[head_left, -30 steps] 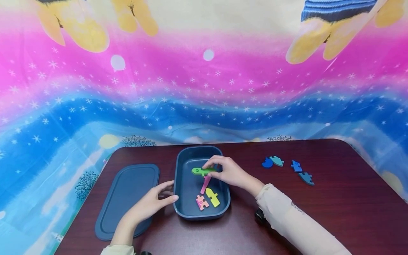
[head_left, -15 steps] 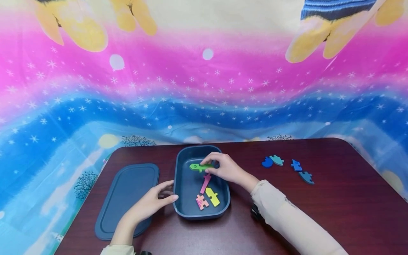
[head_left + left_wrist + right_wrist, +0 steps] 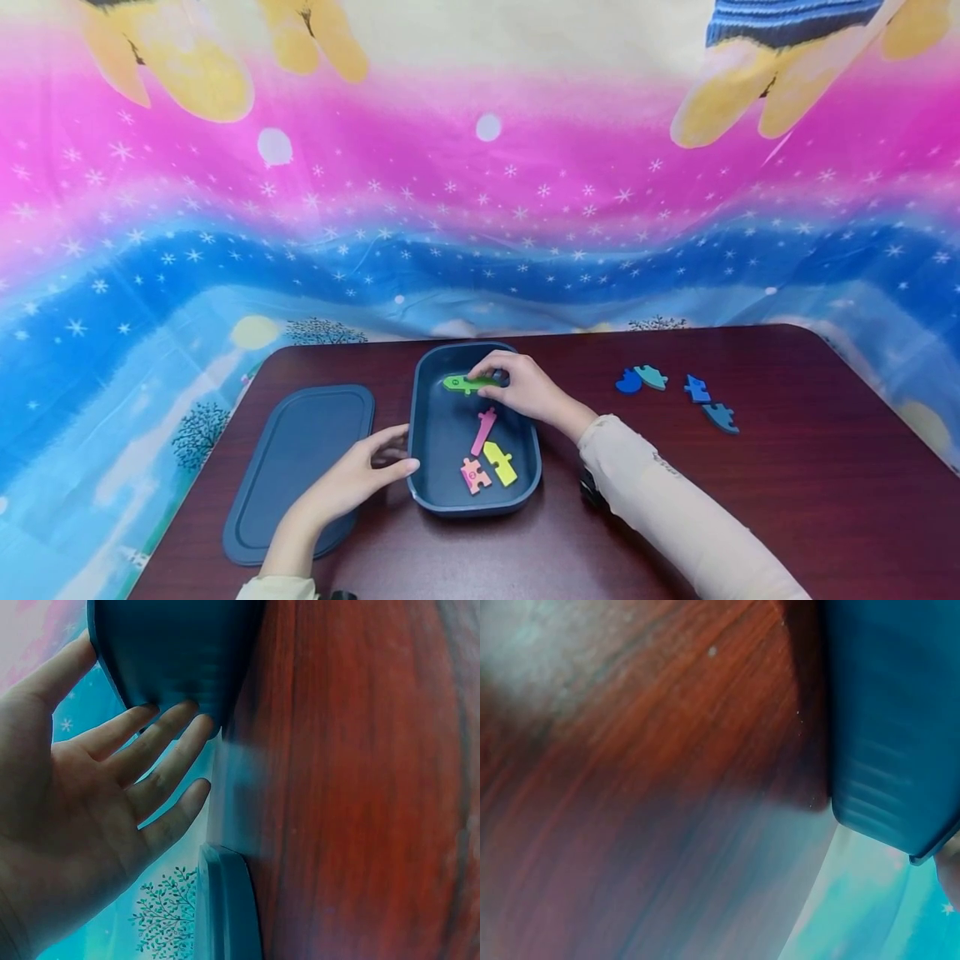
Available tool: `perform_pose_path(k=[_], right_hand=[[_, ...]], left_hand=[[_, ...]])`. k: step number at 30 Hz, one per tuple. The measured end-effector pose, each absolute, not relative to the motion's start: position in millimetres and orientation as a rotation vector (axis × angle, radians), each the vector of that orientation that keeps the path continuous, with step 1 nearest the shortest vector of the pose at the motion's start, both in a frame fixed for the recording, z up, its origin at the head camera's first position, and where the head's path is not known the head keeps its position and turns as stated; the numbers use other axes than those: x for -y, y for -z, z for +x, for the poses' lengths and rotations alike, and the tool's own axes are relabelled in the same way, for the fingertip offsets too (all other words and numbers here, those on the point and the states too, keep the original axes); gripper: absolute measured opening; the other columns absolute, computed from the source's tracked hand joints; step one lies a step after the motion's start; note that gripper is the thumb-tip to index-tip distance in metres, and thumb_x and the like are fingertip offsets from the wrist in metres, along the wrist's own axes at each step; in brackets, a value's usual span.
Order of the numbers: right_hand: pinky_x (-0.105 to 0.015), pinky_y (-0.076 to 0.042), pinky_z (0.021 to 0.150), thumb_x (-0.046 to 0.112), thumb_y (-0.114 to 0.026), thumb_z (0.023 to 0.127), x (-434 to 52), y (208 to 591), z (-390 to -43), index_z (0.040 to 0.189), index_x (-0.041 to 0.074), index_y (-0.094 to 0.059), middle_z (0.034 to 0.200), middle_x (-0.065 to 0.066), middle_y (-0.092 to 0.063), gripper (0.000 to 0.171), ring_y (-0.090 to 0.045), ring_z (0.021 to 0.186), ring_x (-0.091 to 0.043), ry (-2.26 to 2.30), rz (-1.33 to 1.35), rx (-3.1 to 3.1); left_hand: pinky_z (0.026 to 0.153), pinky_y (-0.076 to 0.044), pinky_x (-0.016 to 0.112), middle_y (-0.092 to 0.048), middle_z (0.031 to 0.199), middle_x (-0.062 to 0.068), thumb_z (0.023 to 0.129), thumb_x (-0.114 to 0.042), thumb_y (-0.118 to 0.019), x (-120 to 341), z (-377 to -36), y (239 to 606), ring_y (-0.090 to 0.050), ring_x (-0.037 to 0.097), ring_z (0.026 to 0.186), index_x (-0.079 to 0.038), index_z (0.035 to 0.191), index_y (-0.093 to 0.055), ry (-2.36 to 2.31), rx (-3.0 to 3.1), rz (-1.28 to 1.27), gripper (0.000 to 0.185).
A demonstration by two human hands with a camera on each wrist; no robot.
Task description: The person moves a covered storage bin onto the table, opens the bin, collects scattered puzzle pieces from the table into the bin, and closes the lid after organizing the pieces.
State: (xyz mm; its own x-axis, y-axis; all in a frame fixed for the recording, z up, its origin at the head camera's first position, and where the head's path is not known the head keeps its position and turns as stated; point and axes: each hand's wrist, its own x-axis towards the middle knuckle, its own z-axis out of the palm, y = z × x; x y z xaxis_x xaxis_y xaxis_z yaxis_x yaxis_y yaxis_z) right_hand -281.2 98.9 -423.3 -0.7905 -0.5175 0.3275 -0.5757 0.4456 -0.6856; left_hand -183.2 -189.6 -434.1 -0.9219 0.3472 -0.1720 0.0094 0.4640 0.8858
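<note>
right hand (image 3: 525, 387) pinches the green piece (image 3: 468, 383) over the bin's (image 3: 423, 492) far end; left hand (image 3: 352, 479), fingers straight, steadies its left wall. best to lower the piece flat, clear of the pink piece (image 3: 483, 430), before loosening that grip.

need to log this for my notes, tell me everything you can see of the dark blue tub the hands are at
The dark blue tub is a shallow rounded-rectangle container, plastic by its look, open, standing upright on the dark red table. The left hand touches its outer left wall with straight fingers. The right hand reaches inside, pinching a green piece. On its floor lie a pink strip, a yellow piece and an orange-pink piece.
</note>
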Motion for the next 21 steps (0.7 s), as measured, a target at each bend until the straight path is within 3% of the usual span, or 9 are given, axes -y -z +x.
perform_pose_path(k=[21], right_hand=[[-0.037,-0.052,0.083,0.009,-0.077,0.087,-93.1,430.7,-280.5,0.106,0.021,-0.075,0.103,0.009,-0.066,0.021,-0.059,0.095,-0.011,-1.240,0.948,2.665]], left_hand=[[0.094,-0.050,0.049,-0.052,0.140,0.019,0.097,-0.033,-0.066,189.6,-182.2,433.7,-0.055,0.035,0.122,-0.003,0.150,-0.040,-1.441,-2.389,0.290,0.066]])
